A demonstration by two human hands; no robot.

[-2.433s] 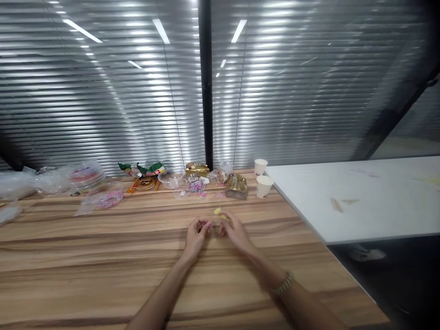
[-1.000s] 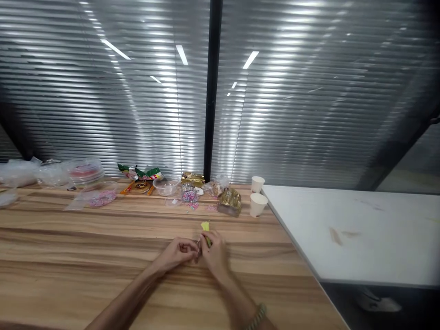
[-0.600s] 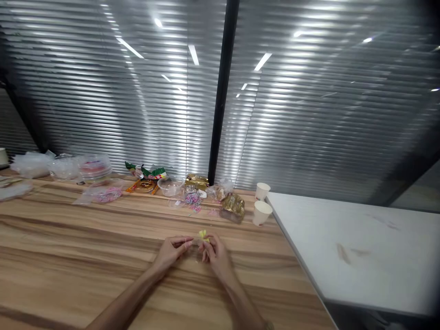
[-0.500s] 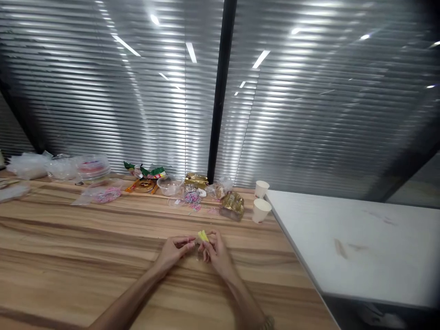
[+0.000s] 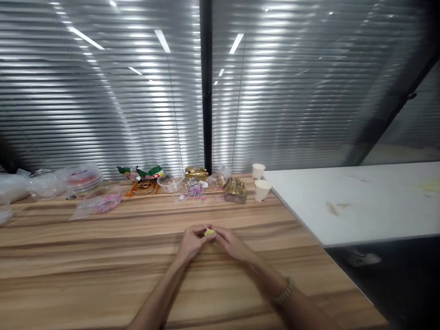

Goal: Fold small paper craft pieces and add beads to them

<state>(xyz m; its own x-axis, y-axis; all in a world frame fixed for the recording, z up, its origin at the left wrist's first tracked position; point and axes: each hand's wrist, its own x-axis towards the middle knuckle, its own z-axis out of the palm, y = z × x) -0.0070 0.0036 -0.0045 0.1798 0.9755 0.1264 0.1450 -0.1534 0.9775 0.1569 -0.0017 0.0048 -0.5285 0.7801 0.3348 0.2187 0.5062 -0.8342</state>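
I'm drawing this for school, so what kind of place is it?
Probably an office or workroom: there are slatted blinds across the far side, and a wood-grain table right beside a white table.

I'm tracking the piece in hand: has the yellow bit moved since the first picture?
Yes. Judged against the gold packet, the yellow bit has shifted toward the near side, farther from that packet.

Blinds stand behind the table. Along its rear edge, left to right: bags, stacked containers, packet, bowl, package, two cups, one before the other. Second table: right. Left hand and right hand: before this row, small piece between.
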